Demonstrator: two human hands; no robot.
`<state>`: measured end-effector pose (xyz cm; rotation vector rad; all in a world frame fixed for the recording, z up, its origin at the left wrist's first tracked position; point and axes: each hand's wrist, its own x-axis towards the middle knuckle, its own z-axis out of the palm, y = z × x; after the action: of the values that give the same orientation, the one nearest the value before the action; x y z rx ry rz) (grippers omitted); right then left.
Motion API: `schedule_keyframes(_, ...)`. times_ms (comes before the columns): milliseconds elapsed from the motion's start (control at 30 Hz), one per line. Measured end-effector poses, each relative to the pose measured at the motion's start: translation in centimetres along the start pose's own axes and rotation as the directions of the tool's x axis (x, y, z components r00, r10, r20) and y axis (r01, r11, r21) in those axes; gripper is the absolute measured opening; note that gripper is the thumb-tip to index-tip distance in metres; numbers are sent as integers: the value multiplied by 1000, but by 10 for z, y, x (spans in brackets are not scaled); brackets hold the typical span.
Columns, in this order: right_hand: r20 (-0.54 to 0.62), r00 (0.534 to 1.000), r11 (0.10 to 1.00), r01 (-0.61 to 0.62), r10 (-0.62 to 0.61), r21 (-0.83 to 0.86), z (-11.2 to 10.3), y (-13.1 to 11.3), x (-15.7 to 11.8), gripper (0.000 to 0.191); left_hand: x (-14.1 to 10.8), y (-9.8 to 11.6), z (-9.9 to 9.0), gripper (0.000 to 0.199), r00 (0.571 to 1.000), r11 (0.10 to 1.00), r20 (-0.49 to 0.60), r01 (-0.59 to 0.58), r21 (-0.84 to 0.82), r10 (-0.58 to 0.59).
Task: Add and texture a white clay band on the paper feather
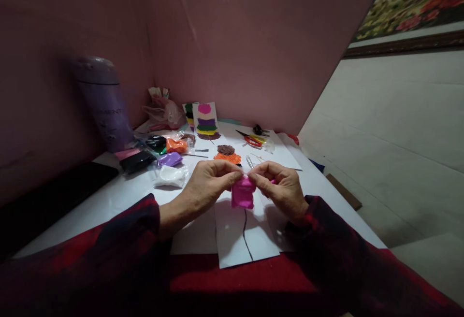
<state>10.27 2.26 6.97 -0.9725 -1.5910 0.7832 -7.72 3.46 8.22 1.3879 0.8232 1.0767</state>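
Both hands meet in front of me, over a white sheet that bears a dark curved line. Between them hangs a bright pink packet of soft clay. My left hand pinches its upper left corner with thumb and forefinger. From the other side, my right hand pinches the top edge, fingertips close to those of the left. Just beyond the hands are an orange clay piece with a ridged surface and a textured brown clay piece, both partly on the sheet.
Bagged clay lies to the left, including white, purple, black and orange. A purple bottle stands behind it. Colour-striped cards lean at the back. Red-handled scissors lie at the back right.
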Motion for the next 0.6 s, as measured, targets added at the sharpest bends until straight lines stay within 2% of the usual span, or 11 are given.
schedule_keyframes(267, 16, 999, 998, 52, -52, 18, 0, -1, -1, 15, -1, -1, -1, 8, 999, 999, 21, -42, 17, 41)
schedule_keyframes(500, 10, 999, 999, 48, -48, 26, 2, -4, -2, 14, -1, -5, -2, 12, 996, 996, 40, -77, 42, 75)
schedule_keyframes(600, 24, 999, 999, 33, -33, 6, 2, -3, -1, 15, 0, -8, -3, 16, 995, 996, 81, -65, 62, 59)
